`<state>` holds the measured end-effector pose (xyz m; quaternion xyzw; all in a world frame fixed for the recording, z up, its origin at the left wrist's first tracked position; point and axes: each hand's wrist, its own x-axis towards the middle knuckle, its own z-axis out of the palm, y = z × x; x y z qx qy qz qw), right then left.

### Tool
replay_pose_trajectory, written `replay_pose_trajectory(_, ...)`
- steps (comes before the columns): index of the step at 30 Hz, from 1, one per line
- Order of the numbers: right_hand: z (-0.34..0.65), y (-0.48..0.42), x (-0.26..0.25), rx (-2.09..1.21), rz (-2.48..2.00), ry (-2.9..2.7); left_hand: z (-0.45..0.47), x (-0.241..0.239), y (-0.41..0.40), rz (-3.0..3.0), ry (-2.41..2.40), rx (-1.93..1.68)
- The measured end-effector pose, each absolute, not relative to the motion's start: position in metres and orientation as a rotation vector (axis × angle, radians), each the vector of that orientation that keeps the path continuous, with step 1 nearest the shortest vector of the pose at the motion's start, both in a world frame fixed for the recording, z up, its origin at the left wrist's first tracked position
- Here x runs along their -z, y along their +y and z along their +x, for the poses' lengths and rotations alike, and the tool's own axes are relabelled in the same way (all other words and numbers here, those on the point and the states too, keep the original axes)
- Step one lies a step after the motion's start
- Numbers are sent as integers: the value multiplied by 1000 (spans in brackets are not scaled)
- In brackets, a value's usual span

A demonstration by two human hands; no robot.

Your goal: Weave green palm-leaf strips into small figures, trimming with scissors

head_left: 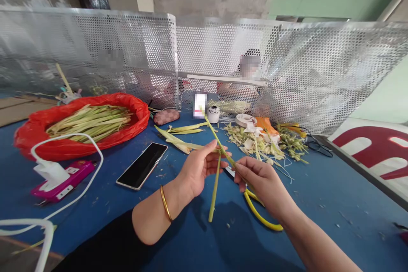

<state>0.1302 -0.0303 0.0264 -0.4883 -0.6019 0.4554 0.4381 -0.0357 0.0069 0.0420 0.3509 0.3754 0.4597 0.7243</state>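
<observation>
Two long green-yellow plant stalks (215, 187) cross at my left hand (204, 163), one hanging downward and one slanting up and away. My left fingers curl around the crossing, with the thumb on top. My right hand (255, 174) pinches the lower end of the slanting stalk between thumb and fingers. Under my right hand lies a pair of scissors (263, 216) with yellow handles, its blades partly hidden. Just beyond my left hand, loose pale leaves and stalks (178, 142) rest on the blue table (178, 238).
At the left, a red plastic bag (127, 136) holds many stalks, near a black phone (143, 165) and a pink power strip (63, 182) with a white cable. Trimmings (255, 144) and a tape roll (245, 120) lie right. Behind a perforated metal screen (207, 51) sits a person (245, 80).
</observation>
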Motion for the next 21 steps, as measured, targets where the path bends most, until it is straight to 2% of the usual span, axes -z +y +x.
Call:
replay_pose_trajectory(7,129,-30,-30,-1134,-1239,-1503,-32,-41,6,811,886,-1056)
replay_pose_trajectory(14,137,-23,-32,-720,-1335,-1480,-28,-39,-4,948,881,-858)
replay_pose_trajectory(21,132,-29,-37,-965,-1226,-1446,-18,-36,-16,1054,914,-774)
